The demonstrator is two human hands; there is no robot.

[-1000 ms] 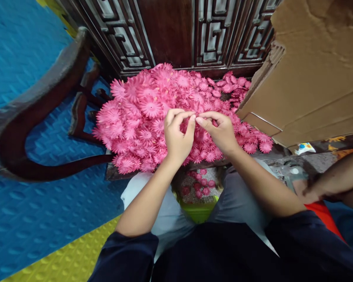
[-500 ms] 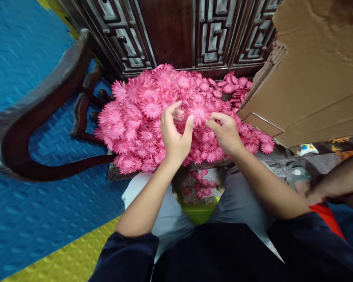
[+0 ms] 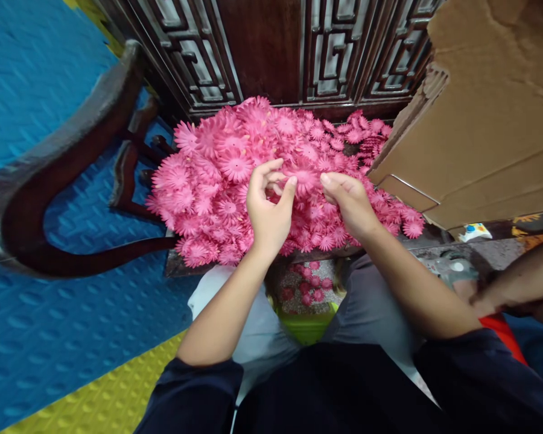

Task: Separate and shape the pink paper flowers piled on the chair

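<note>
A pink artificial flower head (image 3: 306,179), slightly blurred, is held up between my two hands above a big heap of similar pink flower heads (image 3: 199,181). My left hand (image 3: 270,208) has its thumb at the flower's left edge, the fingers curled behind and the index finger raised. At the right edge, the thumb and index finger of my right hand (image 3: 349,199) are pinched together on the petals. Exactly where the fingertips grip is partly hidden.
The heap lies on a dark wooden seat with a carved lattice back (image 3: 271,54). A curved armrest (image 3: 22,223) stands left, a cardboard box (image 3: 493,120) right. Smaller flowers lie below, beside a green container (image 3: 308,325). Another person's limb (image 3: 520,277) shows at right.
The flower between my hands has tilted and looks flatter. My right fingertips have shifted slightly up along its edge; my left hand has hardly moved.
</note>
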